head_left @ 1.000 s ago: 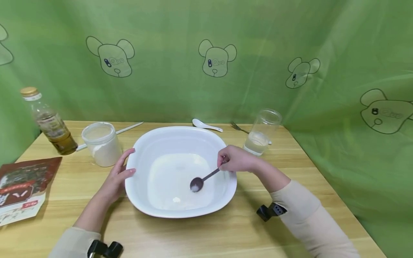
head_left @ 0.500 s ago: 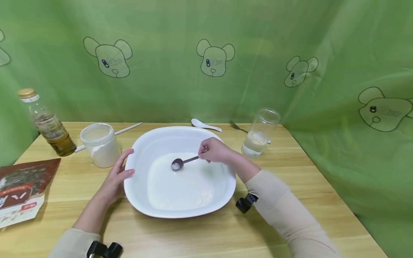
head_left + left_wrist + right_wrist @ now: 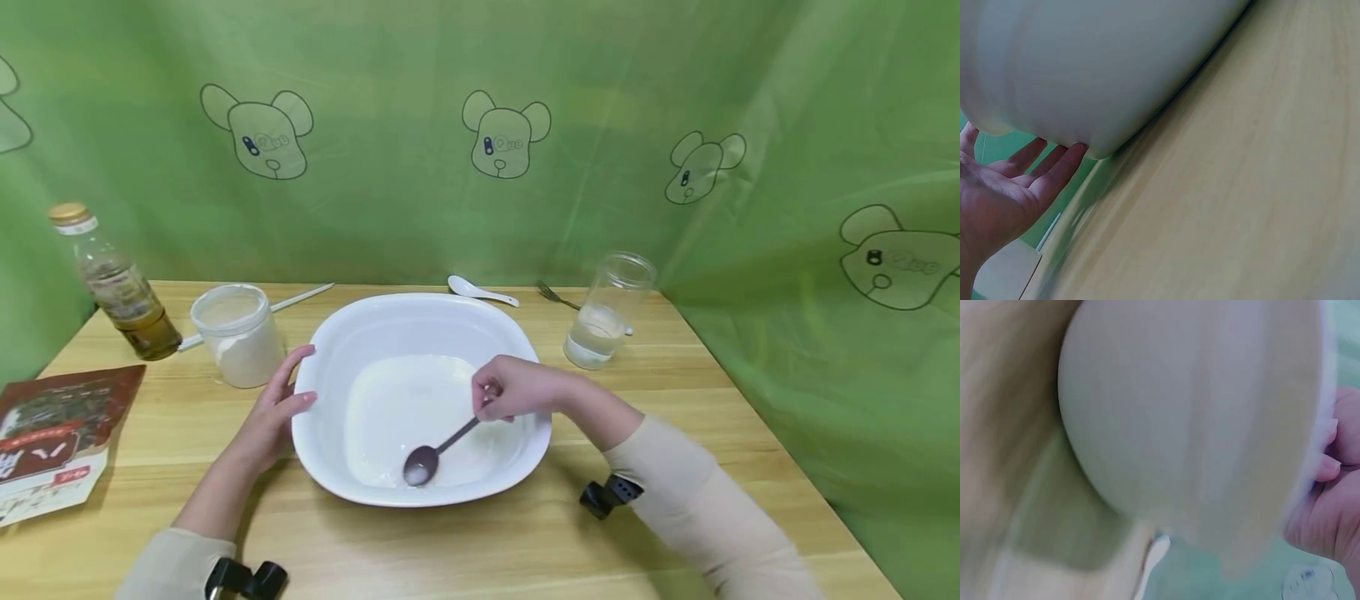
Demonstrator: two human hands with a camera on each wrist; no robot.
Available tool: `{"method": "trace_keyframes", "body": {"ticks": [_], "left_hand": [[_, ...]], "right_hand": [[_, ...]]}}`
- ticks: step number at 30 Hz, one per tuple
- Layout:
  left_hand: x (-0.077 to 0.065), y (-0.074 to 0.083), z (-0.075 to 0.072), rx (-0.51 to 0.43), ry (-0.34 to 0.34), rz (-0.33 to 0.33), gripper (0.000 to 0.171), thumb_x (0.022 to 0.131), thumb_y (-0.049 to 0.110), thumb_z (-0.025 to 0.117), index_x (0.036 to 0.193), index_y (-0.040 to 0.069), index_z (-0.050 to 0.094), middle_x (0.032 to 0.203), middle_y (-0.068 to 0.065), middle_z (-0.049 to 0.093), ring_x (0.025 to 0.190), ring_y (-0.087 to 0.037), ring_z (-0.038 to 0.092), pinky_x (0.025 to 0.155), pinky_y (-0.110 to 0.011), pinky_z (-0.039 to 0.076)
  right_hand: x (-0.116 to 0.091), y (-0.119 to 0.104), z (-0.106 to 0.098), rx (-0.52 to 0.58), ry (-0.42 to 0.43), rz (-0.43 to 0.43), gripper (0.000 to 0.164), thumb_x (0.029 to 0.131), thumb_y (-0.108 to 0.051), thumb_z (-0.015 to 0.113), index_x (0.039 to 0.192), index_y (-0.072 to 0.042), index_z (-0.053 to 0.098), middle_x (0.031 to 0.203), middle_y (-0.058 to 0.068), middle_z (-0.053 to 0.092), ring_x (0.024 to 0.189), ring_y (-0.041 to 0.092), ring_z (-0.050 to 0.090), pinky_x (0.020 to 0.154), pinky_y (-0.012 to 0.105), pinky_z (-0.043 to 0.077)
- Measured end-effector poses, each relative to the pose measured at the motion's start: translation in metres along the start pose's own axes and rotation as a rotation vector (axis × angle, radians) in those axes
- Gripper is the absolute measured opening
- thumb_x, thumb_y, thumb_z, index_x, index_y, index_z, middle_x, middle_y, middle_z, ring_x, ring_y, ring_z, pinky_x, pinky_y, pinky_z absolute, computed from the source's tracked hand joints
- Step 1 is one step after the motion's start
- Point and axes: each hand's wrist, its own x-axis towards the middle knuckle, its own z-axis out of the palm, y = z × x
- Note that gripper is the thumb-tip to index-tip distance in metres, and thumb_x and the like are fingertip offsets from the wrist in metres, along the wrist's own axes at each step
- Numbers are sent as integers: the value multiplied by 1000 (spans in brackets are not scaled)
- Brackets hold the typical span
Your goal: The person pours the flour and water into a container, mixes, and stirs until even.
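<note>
A large white basin [image 3: 420, 498] holds shallow, whitish liquid [image 3: 405, 408]. My right hand [image 3: 517, 387] pinches the handle of a dark brown spoon [image 3: 422, 465] above the basin's right side. The spoon's bowl is low in the basin near the front wall, with some of the liquid in it. At the basin's left side, my left hand [image 3: 273, 412] touches the rim and outer wall with its fingers fairly straight, as the left wrist view also shows. In the right wrist view the basin wall [image 3: 1166, 412] hides the spoon.
A jar of white powder [image 3: 243, 342], a bottle of brown liquid [image 3: 123, 292] and a printed packet [image 3: 56, 437] are on the left. Behind the basin lie a white spoon [image 3: 480, 291], a fork [image 3: 553, 296] and a white stick [image 3: 300, 297]. A glass jar of clear liquid [image 3: 597, 329] stands right.
My right hand has swept the spoon from the basin's right side to its middle, then toward the front wall. The left hand keeps its place on the basin.
</note>
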Motion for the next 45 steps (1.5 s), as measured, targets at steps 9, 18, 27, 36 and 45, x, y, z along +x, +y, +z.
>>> {"method": "trace_keyframes", "body": {"ticks": [9,18,27,36,45], "left_hand": [[0,1,0,9,3,-5,52,85,7,43,131,23,26,111,-14,43,90,-21,56,67,-40,50],[0,2,0,17,2,4,51,85,7,44,131,23,26,110,-13,44,89,-21,56,66,-40,50],[-2,3,1,30,21,-22,51,86,8,43,131,24,26,111,-12,42,89,-19,56,68,-39,50],[-3,4,1,32,19,-19,52,86,9,44,132,24,26,113,-13,40,91,-19,55,69,-38,49],[-2,3,1,32,19,-25,53,85,9,44,132,24,25,115,-15,37,91,-18,54,69,-39,49]], "right_hand": [[-30,21,-35,-88,168,68,8,71,8,54,70,1,56,59,6,54,46,10,42,41,19,35],[-2,25,-39,-111,421,181,3,76,0,56,73,0,57,63,6,54,52,14,46,48,24,40],[47,9,-14,-46,434,182,3,75,-3,58,77,-1,58,66,14,57,50,14,48,46,22,38],[58,-4,19,98,280,95,5,77,-2,59,75,-5,58,51,4,48,46,13,43,41,19,30],[19,2,11,65,56,15,4,76,0,59,75,-3,58,52,3,48,46,11,42,44,19,33]]}}
